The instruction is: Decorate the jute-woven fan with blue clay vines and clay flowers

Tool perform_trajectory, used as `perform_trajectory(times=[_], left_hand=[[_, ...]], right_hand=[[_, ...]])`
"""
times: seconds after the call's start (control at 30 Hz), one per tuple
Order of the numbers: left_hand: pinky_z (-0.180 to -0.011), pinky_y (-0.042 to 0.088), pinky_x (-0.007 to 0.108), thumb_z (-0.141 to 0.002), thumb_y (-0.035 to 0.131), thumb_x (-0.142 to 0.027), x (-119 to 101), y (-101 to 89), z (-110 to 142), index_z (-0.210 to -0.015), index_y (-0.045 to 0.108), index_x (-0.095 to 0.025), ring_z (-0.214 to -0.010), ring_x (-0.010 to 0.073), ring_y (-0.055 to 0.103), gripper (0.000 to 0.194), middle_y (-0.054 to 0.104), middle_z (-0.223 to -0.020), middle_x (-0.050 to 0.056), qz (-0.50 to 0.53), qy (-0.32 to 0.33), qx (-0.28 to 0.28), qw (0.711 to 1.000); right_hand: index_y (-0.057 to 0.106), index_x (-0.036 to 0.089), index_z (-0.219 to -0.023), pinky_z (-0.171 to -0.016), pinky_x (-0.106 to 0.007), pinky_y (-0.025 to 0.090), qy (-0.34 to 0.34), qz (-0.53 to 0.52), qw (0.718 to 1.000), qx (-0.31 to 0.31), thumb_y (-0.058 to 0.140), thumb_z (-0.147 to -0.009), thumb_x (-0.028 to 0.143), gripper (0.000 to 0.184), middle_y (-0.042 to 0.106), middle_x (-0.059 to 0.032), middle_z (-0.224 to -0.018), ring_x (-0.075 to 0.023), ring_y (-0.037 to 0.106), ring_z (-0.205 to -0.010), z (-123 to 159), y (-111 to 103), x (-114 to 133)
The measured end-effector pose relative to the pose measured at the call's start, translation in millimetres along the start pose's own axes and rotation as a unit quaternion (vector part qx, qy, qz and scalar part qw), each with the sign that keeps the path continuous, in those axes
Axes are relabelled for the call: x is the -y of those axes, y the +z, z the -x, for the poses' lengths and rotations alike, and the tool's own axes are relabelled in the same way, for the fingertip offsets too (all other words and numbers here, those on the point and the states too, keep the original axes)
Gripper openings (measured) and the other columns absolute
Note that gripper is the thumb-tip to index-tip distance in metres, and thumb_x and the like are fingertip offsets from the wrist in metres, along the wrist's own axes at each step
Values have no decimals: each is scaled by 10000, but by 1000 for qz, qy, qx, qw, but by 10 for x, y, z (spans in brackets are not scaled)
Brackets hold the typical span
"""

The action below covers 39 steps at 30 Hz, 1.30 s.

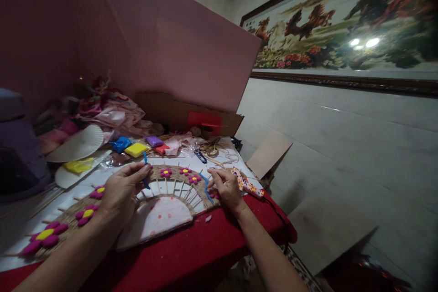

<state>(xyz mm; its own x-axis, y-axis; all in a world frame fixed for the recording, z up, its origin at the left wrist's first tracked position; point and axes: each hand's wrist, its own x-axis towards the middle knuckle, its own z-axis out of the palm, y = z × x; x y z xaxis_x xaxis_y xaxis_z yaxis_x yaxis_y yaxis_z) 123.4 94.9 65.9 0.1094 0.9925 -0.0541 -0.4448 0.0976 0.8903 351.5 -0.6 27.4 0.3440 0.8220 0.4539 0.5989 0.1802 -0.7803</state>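
Blue strip (145,157) is pinched in L hand (119,191) fingers; R hand (225,188) curls by 2nd strip (205,183), grip unclear. Strips prob. stretch, so go light over woven fan (175,173).

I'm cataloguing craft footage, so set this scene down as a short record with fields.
Left hand: pinching a blue strip
Right hand: at a second blue strip; grip unclear
Workpiece: woven band arching around a dotted half-round panel
Between them: thin sticks
Decoration: magenta flowers, yellow centres
Behind: blue packet, yellow packet, purple packet
Front edge: red cloth
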Motion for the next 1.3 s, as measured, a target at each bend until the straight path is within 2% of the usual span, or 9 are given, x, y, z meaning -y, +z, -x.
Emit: perform_trajectory(times=[0.17, 0.27, 0.4, 0.53, 0.63, 0.83, 0.93, 1.1, 1.3], left_hand=[[-474, 448, 163, -538, 732, -141, -4, 12, 4, -649, 657, -145, -520, 81, 546, 134, 613, -583, -15, 5, -4, 0, 1000], [-462, 441, 164, -543, 737, -148, 18, -7, -14, -658, 659, -145, -515, 83, 546, 139, 611, -583, -16, 2, 0, 8, 1000], [-465, 440, 168, -553, 733, -142, 38, -26, -21, -683, 657, -144, -510, 81, 549, 151, 611, -589, -20, 4, 0, 6, 1000], [-453, 432, 170, -552, 729, -140, 27, -21, -8, -680, 653, -139, -495, 80, 539, 149, 608, -573, -19, 9, -8, 13, 1000], [-460, 430, 162, -536, 730, -133, 26, -21, -9, -668, 649, -132, -494, 74, 536, 156, 609, -567, -19, 11, -8, 15, 1000], [-455, 420, 158, -499, 773, -179, 45, -33, -22, -688, 642, -132, -481, 66, 529, 235, 610, -564, -28, 8, -13, 28, 999], [-467, 427, 163, -499, 764, -170, 26, -26, -6, -683, 639, -130, -485, 68, 536, 227, 610, -569, -24, 7, -18, 26, 999], [-469, 426, 175, -504, 752, -165, 1, -20, 12, -682, 638, -135, -486, 76, 535, 213, 614, -573, -18, 6, -24, 13, 1000], [-452, 403, 161, -451, 795, -229, 44, -48, -39, -684, 636, -123, -485, 68, 518, 301, 615, -569, -17, -1, -16, 31, 999]], right_hand=[[718, 198, -799, -779, -334, 488, -91, 86, 992, 20, 511, -878, 303, 245, 686, -31, -616, -192, 645, -764, -8, -7, 7], [697, 185, -854, -588, -295, 519, -1, -4, 1000, 20, 504, -871, 391, 282, 675, -20, -613, -171, 638, -602, -26, 6, -16], [633, 163, -1001, -356, -259, 444, 98, -110, 989, 14, 475, -853, 493, 394, 656, 1, -592, -153, 569, -404, -51, 12, -45], [646, 174, -1010, -625, -305, 527, -46, -9, 999, -17, 451, -892, 351, 288, 709, -53, -803, -165, 648, -651, -57, -26, -25], [628, 201, -1041, -849, -348, 466, -153, 84, 985, -3, 417, -906, 236, 253, 679, -69, -991, -182, 628, -900, -24, -67, 4], [577, 189, -1064, -830, -367, 452, -185, 187, 962, 71, 386, -912, 195, 244, 653, -87, -981, -213, 583, -910, 106, -73, 41], [565, 200, -1057, -777, -357, 488, -153, 151, 973, 83, 381, -922, 227, 230, 651, -80, -957, -207, 609, -865, 120, -37, 53], [507, 215, -1068, -493, -243, 519, 0, -31, 999, 37, 343, -940, 326, 235, 605, -71, -994, -174, 684, -769, 101, 5, 58], [553, 194, -1031, -632, -263, 523, -61, 75, 994, 56, 374, -935, 262, 214, 645, -49, -883, -153, 690, -713, 50, -14, 43]])
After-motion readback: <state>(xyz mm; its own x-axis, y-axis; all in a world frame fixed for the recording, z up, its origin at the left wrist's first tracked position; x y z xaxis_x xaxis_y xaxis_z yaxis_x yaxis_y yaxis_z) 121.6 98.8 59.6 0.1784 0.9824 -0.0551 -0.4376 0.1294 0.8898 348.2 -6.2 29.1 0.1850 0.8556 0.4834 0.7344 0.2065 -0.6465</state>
